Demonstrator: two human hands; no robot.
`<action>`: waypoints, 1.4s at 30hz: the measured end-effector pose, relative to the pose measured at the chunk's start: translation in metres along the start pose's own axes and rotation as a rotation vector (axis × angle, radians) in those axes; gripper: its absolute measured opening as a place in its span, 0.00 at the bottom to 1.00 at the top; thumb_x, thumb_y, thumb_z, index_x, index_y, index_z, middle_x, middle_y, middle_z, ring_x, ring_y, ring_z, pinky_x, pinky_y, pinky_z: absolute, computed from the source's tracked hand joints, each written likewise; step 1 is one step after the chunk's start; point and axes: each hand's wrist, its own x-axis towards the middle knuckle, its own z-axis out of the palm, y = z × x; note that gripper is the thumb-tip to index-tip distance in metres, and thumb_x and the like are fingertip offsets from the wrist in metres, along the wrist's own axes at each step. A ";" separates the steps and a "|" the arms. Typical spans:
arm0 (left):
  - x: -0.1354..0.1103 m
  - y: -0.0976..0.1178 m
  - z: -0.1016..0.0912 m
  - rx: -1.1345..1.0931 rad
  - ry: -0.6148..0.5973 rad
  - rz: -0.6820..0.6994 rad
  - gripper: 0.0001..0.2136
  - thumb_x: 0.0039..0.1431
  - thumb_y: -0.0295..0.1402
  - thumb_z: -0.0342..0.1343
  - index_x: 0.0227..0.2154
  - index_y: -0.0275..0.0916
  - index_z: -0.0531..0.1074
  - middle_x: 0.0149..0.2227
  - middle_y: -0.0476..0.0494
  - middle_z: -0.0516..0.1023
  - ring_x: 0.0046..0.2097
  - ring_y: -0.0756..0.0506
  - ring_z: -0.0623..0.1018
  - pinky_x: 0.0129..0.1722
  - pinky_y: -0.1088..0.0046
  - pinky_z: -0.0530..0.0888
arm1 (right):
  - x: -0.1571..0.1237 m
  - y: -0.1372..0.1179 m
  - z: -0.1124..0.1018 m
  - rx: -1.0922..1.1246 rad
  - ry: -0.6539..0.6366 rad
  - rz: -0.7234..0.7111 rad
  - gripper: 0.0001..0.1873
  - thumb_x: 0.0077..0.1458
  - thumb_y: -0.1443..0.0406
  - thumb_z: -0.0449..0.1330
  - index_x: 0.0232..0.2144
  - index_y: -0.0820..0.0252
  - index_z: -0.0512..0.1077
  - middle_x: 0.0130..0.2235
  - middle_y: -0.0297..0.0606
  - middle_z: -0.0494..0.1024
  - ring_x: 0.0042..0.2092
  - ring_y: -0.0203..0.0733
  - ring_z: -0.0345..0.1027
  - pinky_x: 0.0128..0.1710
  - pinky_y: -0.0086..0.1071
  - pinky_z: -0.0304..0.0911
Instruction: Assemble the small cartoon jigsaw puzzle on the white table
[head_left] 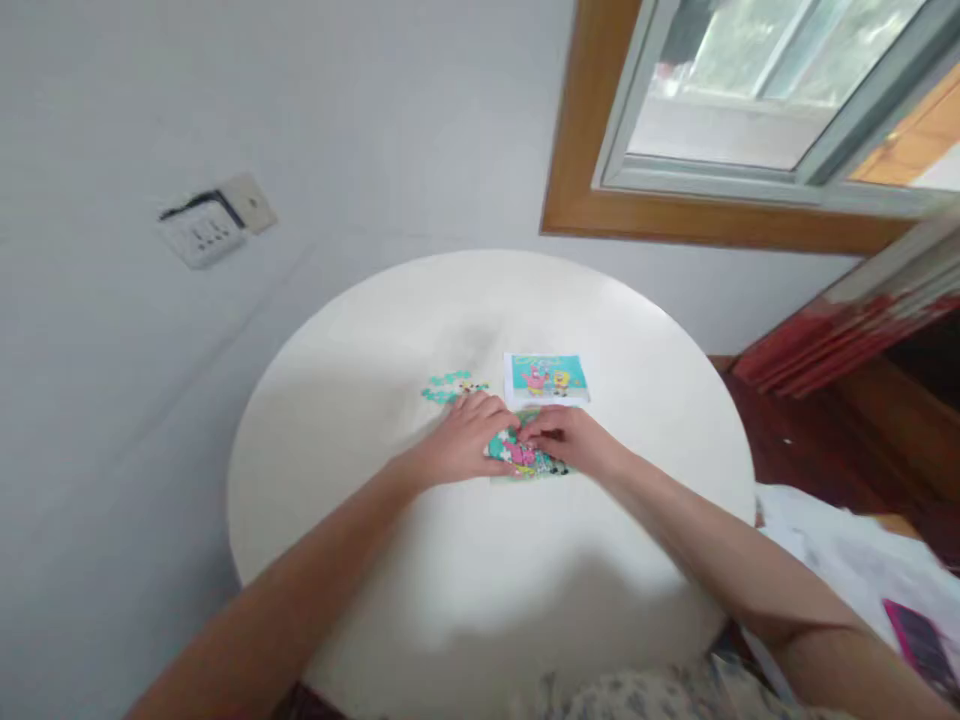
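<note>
A small jigsaw puzzle in teal, pink and yellow lies on the table in front of me, partly covered by both hands. My left hand curls round its left side, with the thumb low and the fingers along the top. From the right, my right hand reaches over it, fingertips pressed together near the middle; whatever they pinch is hidden. Just beyond my left knuckles, several loose teal jigsaw pieces are scattered. A picture card with a pink and a yellow cartoon figure lies flat behind the puzzle.
The round white table stands close to a pale wall with a socket. A wood-framed window is at upper right, a red curtain below it. Papers and a pink-edged phone lie at lower right.
</note>
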 end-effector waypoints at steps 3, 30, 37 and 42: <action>-0.001 0.001 -0.002 0.020 -0.010 0.002 0.22 0.54 0.50 0.59 0.45 0.42 0.68 0.45 0.43 0.67 0.49 0.40 0.64 0.53 0.60 0.57 | -0.001 0.000 0.001 -0.010 0.008 0.004 0.12 0.52 0.75 0.59 0.37 0.61 0.79 0.33 0.37 0.77 0.33 0.35 0.67 0.34 0.27 0.62; 0.006 0.020 0.003 0.081 0.060 -0.179 0.19 0.49 0.48 0.64 0.39 0.43 0.69 0.42 0.46 0.69 0.49 0.39 0.65 0.48 0.61 0.58 | -0.002 0.000 0.002 -0.050 0.050 0.047 0.07 0.50 0.72 0.61 0.30 0.60 0.79 0.29 0.35 0.73 0.31 0.34 0.66 0.32 0.27 0.60; 0.007 0.022 0.002 0.089 0.052 -0.208 0.19 0.47 0.46 0.66 0.38 0.43 0.69 0.42 0.47 0.69 0.49 0.40 0.66 0.48 0.61 0.58 | 0.000 0.001 0.003 -0.023 0.097 0.123 0.04 0.50 0.69 0.63 0.28 0.60 0.79 0.29 0.34 0.74 0.31 0.35 0.66 0.33 0.28 0.60; 0.007 0.024 0.001 0.067 0.044 -0.217 0.19 0.48 0.46 0.66 0.39 0.44 0.69 0.42 0.47 0.69 0.49 0.40 0.65 0.48 0.62 0.58 | 0.000 0.000 0.003 0.010 0.088 0.128 0.04 0.51 0.68 0.63 0.28 0.60 0.79 0.28 0.33 0.73 0.30 0.34 0.65 0.32 0.27 0.59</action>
